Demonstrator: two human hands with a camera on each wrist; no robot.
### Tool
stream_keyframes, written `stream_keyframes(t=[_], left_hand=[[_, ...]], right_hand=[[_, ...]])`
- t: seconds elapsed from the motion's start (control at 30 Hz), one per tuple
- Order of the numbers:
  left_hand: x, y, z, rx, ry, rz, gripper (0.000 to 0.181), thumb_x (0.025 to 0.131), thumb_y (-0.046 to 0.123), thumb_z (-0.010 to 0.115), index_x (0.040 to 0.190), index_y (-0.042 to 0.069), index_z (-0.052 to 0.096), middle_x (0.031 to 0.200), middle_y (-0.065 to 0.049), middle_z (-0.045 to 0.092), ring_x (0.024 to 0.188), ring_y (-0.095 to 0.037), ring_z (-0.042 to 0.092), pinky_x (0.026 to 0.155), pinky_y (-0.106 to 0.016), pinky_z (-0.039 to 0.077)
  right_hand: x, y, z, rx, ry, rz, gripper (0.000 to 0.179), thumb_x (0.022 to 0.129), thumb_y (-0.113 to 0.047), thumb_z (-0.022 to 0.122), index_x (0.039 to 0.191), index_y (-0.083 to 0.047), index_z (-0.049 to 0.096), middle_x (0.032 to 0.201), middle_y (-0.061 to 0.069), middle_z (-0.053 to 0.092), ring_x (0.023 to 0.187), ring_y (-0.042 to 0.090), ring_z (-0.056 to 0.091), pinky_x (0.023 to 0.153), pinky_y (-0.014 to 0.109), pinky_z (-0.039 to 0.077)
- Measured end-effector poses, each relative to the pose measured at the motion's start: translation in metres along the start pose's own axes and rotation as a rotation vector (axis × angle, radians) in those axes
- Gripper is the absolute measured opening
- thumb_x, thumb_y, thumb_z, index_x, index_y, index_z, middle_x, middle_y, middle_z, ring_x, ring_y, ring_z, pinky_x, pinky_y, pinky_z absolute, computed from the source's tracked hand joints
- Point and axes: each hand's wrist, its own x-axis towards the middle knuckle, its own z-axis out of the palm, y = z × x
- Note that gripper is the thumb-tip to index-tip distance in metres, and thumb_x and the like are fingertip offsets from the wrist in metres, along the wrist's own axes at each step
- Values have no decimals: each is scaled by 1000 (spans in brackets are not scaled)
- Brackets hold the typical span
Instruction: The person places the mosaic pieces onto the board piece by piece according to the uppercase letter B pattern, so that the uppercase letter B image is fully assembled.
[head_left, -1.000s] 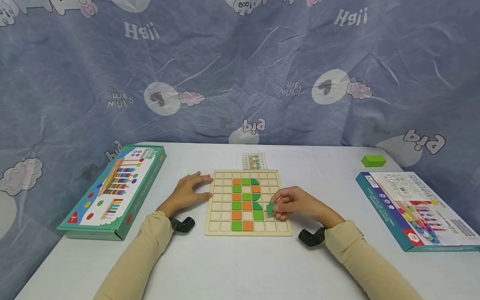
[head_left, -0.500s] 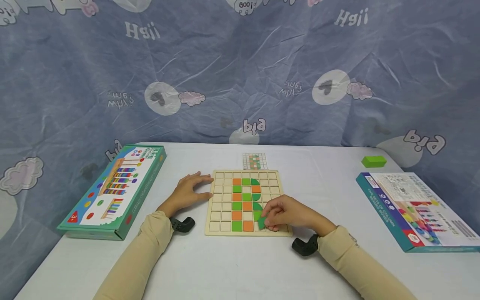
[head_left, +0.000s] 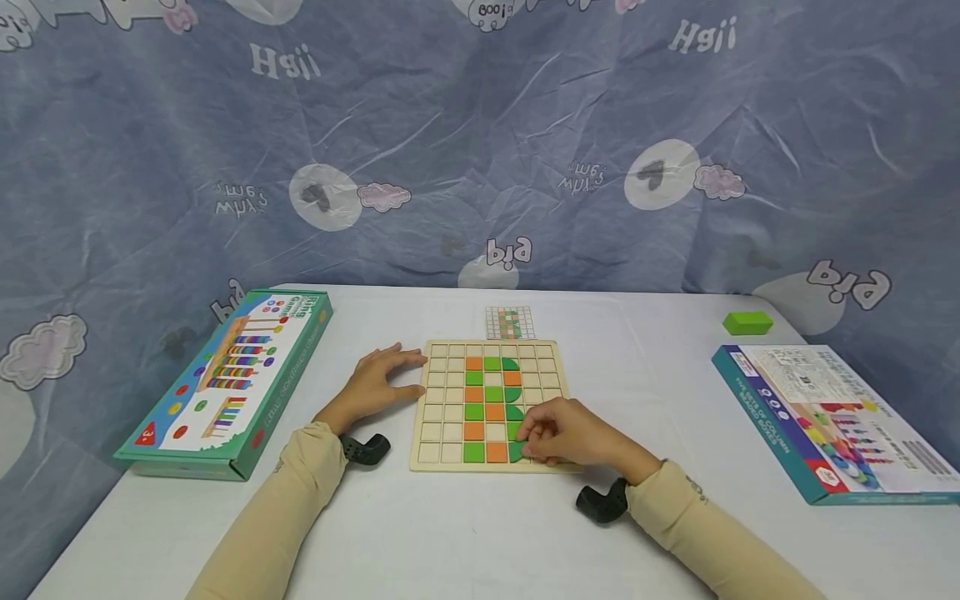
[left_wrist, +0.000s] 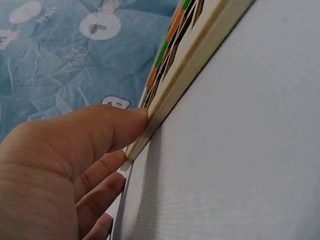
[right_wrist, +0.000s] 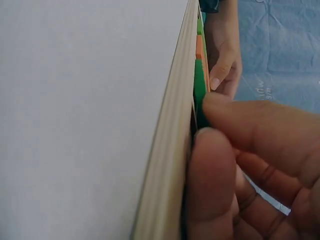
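Note:
A wooden grid board (head_left: pixel 431 442) lies on the table, with orange and green square tiles and dark green rounded tiles in its cells. At its near row my right hand (head_left: pixel 573 433) pinches a dark green rounded tile (head_left: pixel 515 452) between thumb and forefinger, low over a cell beside an orange tile (head_left: pixel 497 452). In the right wrist view, the green tile (right_wrist: pixel 200 85) shows at the fingertips, partly covered by them. My left hand (head_left: pixel 378 382) rests against the board's left edge, fingers fairly straight; its thumb (left_wrist: pixel 127 125) touches the rim in the left wrist view.
Behind the board lies a small pattern card (head_left: pixel 509 322) with a coloured grid. A green game box (head_left: pixel 232 375) stands at the left, another box (head_left: pixel 840 425) at the right. A bright green block (head_left: pixel 747 322) sits behind the right box.
My right hand has moved left and toward the near edge with the dark green tile, bringing it to the near row. The left hand has stayed in place.

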Motion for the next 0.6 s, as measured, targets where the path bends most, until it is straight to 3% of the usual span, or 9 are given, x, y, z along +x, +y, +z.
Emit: stream_keyframes(t=[0.33,0.6], left_hand=[[-2,-1,-1,-16,-2,-10,55,91,24,84,142,7,70,158,-15,59,159,-43,34,133,-60,12],[1,-2,4,-20,-27,-15,56,92,26,84,144,7,69,159,-13,58,160,-42,32,133,-60,11]], right_hand=[[2,1,3,-82,38,-11,10,96,-3,80,90,-5,73,69,-5,62,56,8,58,53,19,52],[-2,9,-10,43,59,57,5,101,-5,73,101,-1,74,81,4,65,62,14,62,56,23,58]])
